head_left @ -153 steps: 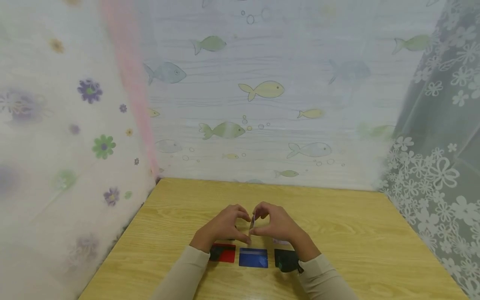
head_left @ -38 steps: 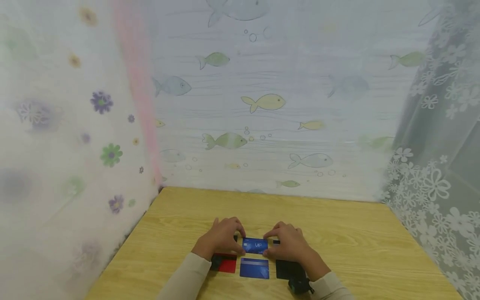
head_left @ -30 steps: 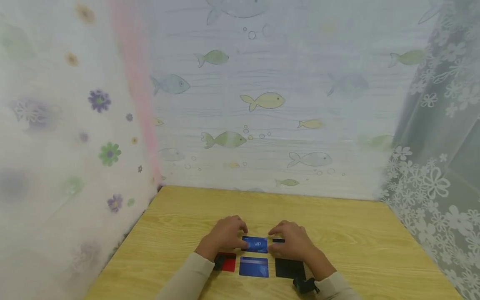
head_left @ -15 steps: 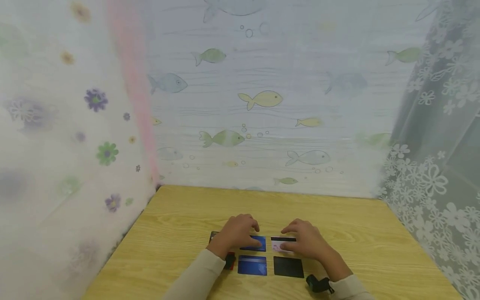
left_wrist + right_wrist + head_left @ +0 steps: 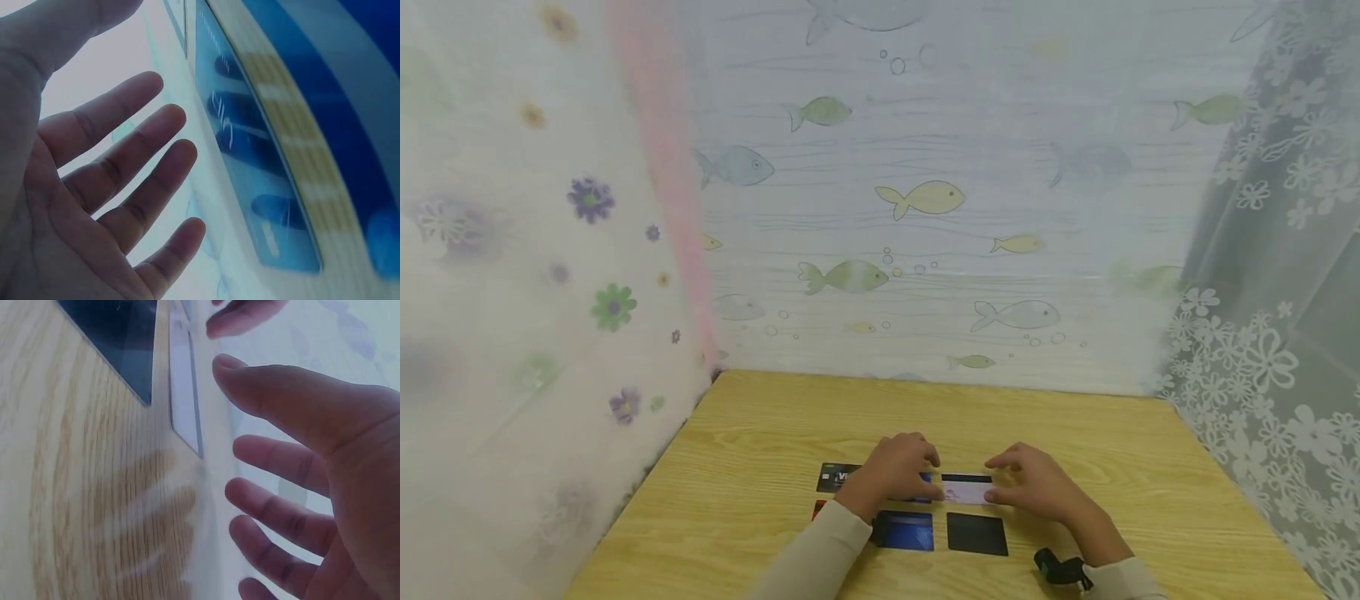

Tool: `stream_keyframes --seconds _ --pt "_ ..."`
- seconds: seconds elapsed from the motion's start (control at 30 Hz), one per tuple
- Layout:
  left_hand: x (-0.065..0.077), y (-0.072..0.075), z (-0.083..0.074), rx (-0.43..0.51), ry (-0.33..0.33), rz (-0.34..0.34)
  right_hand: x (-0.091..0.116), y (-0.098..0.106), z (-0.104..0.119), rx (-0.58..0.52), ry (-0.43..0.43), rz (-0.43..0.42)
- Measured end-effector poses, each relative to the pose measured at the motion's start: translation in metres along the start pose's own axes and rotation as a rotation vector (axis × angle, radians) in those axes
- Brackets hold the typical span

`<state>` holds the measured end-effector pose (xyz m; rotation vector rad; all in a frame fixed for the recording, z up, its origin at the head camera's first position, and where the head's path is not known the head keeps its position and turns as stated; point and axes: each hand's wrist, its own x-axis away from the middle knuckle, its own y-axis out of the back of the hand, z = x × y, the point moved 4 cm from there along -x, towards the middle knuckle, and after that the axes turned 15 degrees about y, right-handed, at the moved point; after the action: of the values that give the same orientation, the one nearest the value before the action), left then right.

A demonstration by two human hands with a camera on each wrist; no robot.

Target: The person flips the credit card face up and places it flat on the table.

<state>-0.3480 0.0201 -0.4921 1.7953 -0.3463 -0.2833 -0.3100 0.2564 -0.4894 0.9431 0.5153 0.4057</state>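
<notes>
Fish-print sheeting (image 5: 917, 200) hangs beyond your hands, with a wood-grained tabletop (image 5: 775, 417) beneath them. From the head view, your left hand (image 5: 898, 467) and right hand (image 5: 1037, 485) are apart, each holding nothing, and the pale pink card (image 5: 964, 492) lies flat in the gap between them. Its long axis runs from one hand toward the other, the dark stripe along the edge farther from you. Neither hand looks clearly nearer: your left thumb ends by its left short edge, your right thumb by its right; you cannot tell whether either touches. Closer to you than that gap lies a black card (image 5: 977, 535), with a striped blue card (image 5: 913, 533) beside your left wrist.

Through the left wrist view, your fingers (image 5: 150, 131) are spaced and empty, a lettered blue card (image 5: 250, 137) past their tips.

Through the right wrist view, your thumb and fingers are parted, the pale card beyond them, toward your left hand.
</notes>
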Motion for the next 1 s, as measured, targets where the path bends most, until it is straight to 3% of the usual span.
stream_keyframes --seconds 0.23,0.63,1.0 --pt "-0.003 -0.004 -0.011 0.024 -0.031 0.006 0.002 -0.001 -0.007 -0.041 -0.002 0.005" --pt "-0.008 -0.009 -0.014 0.039 0.031 0.066 0.002 -0.006 -0.012 -0.149 -0.013 0.026" --pt "-0.010 -0.007 -0.022 0.011 0.088 0.063 0.006 -0.007 -0.010 -0.128 -0.028 0.041"
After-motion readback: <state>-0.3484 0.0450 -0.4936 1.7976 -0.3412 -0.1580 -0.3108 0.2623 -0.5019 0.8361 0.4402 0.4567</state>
